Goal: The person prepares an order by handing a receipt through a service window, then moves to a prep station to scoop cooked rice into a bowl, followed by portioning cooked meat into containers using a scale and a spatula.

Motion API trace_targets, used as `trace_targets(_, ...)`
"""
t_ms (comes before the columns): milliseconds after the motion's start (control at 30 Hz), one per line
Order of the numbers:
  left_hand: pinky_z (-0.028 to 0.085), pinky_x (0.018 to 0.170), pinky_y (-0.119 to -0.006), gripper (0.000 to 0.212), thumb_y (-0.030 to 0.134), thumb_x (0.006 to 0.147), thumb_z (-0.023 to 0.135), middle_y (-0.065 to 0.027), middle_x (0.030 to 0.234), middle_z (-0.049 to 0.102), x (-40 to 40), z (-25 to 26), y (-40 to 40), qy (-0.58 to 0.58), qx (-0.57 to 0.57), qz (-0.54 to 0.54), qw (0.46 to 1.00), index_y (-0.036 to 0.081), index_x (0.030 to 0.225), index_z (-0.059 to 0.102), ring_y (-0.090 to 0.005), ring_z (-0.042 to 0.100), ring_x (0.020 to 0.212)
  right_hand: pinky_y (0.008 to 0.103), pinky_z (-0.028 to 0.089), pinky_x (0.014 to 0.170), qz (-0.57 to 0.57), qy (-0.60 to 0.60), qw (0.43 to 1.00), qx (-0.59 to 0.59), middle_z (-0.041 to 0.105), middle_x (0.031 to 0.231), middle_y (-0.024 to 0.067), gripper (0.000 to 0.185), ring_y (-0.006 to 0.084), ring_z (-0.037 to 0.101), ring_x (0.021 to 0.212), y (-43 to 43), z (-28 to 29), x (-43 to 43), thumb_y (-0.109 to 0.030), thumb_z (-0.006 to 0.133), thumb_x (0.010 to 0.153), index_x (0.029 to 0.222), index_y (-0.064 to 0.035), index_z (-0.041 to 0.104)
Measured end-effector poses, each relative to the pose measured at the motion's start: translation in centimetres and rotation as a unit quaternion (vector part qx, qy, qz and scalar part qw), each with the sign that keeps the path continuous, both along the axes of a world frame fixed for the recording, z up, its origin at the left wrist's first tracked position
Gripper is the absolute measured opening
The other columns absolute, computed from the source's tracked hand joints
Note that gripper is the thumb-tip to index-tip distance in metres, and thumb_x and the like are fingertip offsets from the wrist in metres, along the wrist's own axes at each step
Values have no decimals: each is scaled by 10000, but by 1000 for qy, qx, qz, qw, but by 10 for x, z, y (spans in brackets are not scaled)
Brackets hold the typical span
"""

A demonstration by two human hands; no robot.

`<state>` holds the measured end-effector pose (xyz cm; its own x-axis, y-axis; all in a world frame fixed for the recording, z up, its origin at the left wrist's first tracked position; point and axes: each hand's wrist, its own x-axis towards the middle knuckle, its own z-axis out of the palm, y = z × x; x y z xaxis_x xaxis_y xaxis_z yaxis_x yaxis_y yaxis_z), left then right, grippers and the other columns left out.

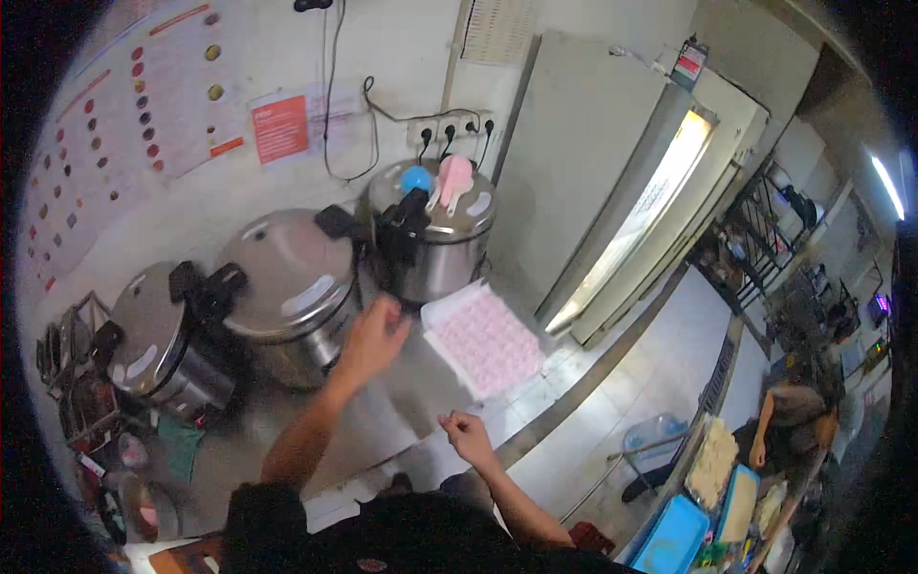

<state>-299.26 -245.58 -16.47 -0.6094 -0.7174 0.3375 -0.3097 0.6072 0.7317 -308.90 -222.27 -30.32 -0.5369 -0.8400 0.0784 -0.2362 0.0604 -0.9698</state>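
My left hand is over the metal counter, between the middle cooker and a flat tray of pink-and-white pieces; its fingers are curled, and I cannot tell whether it holds anything. My right hand is near the counter's front edge, below the tray, with its fingers bent together; nothing shows clearly in it. Large lidded electric cookers of steel stand along the wall: one at the left, one in the middle and one farther back. A pink scoop and a blue scoop lie on the back cooker's lid.
A tall refrigerator stands beyond the tray. Plugs and cords hang from wall sockets. A green cloth lies at the counter's left. At the lower right are a blue tray, other food trays and a co-worker.
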Motion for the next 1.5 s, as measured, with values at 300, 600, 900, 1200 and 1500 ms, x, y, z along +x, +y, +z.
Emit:
trace_targets(300, 502, 880, -494, 635, 488, 833, 653, -229, 1152, 634, -349, 46, -201, -180, -155, 195, 952, -49, 1166, 584, -398, 611, 1106, 258, 379, 519, 33, 35, 998, -34, 488, 582, -19, 340, 72, 479, 549, -129, 32, -276, -171, 665, 956, 677, -48, 516)
trace_targets(600, 493, 869, -538, 754, 552, 824, 671, -275, 1124, 642, -410, -8, -239, -308, -168, 237, 906, -72, 1222, 525, -438, 628, 1066, 274, 393, 554, 134, 24, 990, 23, 509, 622, -5, 288, 75, 484, 597, -191, 27, -423, -146, 655, 948, 709, -25, 550)
trace_targets(900, 503, 937, -497, 790, 390, 794, 758, -290, 1326, 550, -327, 34, -233, -169, -70, 229, 956, 62, 1437, 437, -459, 586, 1151, 463, 476, 682, 91, 271, 952, -104, 618, 835, 187, 181, 374, 618, 770, -336, 97, -448, -178, 670, 883, 905, -9, 610)
trace_targets(1200, 527, 833, -536, 618, 285, 824, 729, -264, 941, 671, 14, 28, -267, -320, -115, 497, 798, -53, 1260, 449, -457, 665, 920, 460, 423, 1082, 226, 445, 865, -55, 535, 1396, 218, 750, 376, 536, 1268, -577, 148, -352, -484, 714, 850, 1413, -46, 484)
trace_targets(1500, 553, 863, -483, 628, 481, 878, 679, -249, 1115, 660, 65, -10, -250, -260, -29, 470, 843, -58, 1181, 568, -407, 674, 1016, 477, 474, 1018, 185, 518, 829, 103, 607, 1310, 210, 832, 378, 577, 1212, -585, 174, -311, -471, 844, 656, 1304, -28, 570)
